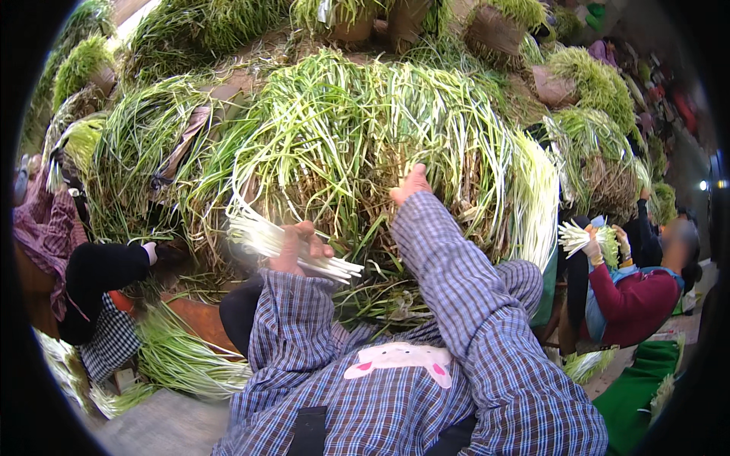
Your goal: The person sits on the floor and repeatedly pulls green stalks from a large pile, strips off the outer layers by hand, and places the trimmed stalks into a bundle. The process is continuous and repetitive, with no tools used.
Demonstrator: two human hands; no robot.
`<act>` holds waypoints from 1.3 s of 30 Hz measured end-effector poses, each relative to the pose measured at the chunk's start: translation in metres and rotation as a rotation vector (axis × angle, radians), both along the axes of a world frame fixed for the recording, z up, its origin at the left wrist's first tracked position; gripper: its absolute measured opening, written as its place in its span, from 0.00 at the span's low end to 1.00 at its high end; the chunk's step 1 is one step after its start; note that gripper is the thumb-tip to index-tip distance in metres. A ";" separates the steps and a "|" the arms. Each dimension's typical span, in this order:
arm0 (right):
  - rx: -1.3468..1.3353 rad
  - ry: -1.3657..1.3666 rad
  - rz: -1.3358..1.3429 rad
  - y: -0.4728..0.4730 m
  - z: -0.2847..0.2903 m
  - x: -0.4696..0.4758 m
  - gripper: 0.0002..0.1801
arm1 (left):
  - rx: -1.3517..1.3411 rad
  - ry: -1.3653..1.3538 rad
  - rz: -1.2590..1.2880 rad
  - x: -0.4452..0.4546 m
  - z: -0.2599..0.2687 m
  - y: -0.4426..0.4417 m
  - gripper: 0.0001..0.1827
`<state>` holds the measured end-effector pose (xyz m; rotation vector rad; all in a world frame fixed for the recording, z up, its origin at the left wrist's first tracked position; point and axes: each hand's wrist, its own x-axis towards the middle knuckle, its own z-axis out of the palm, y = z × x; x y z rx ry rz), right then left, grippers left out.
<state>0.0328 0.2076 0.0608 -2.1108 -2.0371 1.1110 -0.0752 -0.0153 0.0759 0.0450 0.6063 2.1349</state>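
My left hand (pixel 293 248) grips a bundle of peeled white allium stems (pixel 259 235), their cut-looking ends pointing right and their green leaves trailing up onto the heap. My right hand (pixel 413 183) reaches into the middle of a large heap of long green allium stalks (pixel 342 119). Its fingers are partly hidden, so I cannot tell whether a stalk is between them. Brown, dry outer leaves and roots hang down the heap's near side. Along its right edge lies a row of clean white-stemmed stalks (pixel 536 199), drooping over a green cloth.
A co-worker (pixel 633 296) at right holds a similar bundle of white stems (pixel 576 238). Another person (pixel 43 239) sits at far left. Loose greens (pixel 182 353) lie on the floor beside me at left. More heaps of greens (pixel 205 28) stand behind. A green cloth (pixel 633 393) is at lower right.
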 end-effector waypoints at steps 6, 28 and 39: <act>-0.047 0.819 -0.351 0.024 0.059 0.057 0.37 | 0.019 0.039 0.005 -0.002 0.004 0.002 0.09; 0.509 1.441 0.464 0.006 0.242 0.079 0.25 | 0.263 0.050 -0.080 -0.012 0.001 0.006 0.12; -0.283 0.623 -0.175 -0.009 -0.029 0.078 0.36 | -0.023 0.112 0.119 -0.010 0.009 -0.002 0.09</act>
